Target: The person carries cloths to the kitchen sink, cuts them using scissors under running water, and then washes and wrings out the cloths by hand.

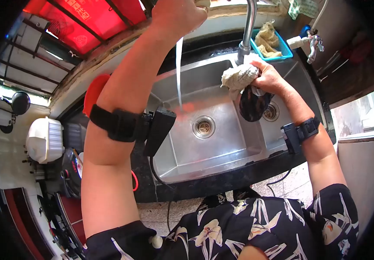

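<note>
My left hand [176, 17] is raised at the top edge, above the sink's left side. Its fingers are closed, and most of what they may hold is cut off by the frame. A thin stream of water [178, 73] falls below this hand into the large basin. My right hand [270, 78] grips a bunched, wet-looking pale cloth [240, 76] beside the tap's base. Just under the cloth and fingers is a dark, glossy, rounded object [254, 104], over the smaller basin; its kind is unclear. The steel sink [228, 143] has two basins.
A curved metal tap [248, 30] rises behind the sink. A blue basket [285, 50] with tan scrubbing fibre [267, 39] stands at the back right, near a wall tap [314, 47]. A red basin [95, 93] and a white container [45, 139] are at the left.
</note>
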`<move>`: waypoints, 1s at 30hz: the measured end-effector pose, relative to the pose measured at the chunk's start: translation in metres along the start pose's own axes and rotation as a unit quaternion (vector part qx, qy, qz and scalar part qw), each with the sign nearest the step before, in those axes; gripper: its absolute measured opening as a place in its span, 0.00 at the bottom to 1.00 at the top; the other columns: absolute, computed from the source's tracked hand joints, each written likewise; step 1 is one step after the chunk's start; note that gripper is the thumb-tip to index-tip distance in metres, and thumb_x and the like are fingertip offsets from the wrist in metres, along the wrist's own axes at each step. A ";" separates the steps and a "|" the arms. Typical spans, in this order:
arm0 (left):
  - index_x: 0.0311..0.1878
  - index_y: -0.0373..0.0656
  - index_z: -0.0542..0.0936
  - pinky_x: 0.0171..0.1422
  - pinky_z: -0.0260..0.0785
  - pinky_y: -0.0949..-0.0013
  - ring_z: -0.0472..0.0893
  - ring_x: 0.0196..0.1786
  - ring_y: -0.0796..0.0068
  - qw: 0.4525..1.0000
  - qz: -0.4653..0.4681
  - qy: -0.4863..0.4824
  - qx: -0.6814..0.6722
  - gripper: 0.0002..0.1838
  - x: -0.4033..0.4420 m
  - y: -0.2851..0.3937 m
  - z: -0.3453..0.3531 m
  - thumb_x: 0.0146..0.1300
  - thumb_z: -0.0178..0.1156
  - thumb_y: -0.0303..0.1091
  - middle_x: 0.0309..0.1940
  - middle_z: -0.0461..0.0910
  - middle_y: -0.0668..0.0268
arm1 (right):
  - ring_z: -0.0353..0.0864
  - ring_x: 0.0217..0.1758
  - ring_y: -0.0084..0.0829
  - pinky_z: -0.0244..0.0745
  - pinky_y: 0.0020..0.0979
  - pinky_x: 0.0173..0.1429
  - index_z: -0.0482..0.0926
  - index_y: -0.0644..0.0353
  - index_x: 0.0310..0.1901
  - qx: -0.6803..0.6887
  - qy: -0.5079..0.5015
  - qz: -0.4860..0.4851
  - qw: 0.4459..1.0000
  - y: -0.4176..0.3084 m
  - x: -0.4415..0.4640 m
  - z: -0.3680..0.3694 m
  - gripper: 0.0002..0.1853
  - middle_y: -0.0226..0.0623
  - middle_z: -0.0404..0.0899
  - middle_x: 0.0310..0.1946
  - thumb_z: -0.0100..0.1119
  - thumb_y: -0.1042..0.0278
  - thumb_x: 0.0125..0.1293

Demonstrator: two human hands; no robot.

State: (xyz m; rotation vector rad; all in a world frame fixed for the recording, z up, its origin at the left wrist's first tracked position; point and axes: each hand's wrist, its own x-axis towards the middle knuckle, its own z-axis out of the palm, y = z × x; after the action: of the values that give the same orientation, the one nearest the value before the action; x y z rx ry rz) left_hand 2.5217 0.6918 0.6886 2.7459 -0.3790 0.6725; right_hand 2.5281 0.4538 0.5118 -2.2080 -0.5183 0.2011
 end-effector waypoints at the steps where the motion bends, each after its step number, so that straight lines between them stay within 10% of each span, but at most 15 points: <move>1: 0.35 0.41 0.79 0.37 0.68 0.61 0.77 0.31 0.54 1.000 -0.013 0.004 -0.009 0.14 0.002 -0.002 0.002 0.44 0.54 0.36 0.25 0.76 0.49 | 0.73 0.44 0.29 0.67 0.26 0.49 0.71 0.61 0.46 0.001 -0.001 0.002 1.000 -0.002 0.000 -0.001 0.24 0.39 0.74 0.40 0.61 0.70 0.44; 30: 0.28 0.35 0.78 0.37 0.67 0.57 0.75 0.30 0.49 0.998 0.043 0.043 0.005 0.13 -0.027 0.034 -0.004 0.44 0.50 0.35 0.23 0.74 0.45 | 0.71 0.42 0.21 0.67 0.23 0.48 0.69 0.66 0.48 0.033 -0.011 0.029 0.999 -0.001 0.003 0.003 0.24 0.35 0.74 0.40 0.60 0.75 0.45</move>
State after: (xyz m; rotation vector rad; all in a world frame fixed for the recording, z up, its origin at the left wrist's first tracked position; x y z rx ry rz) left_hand 2.4864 0.6668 0.6863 2.7108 -0.4773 0.8143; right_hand 2.5291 0.4578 0.5111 -2.1602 -0.4545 0.2698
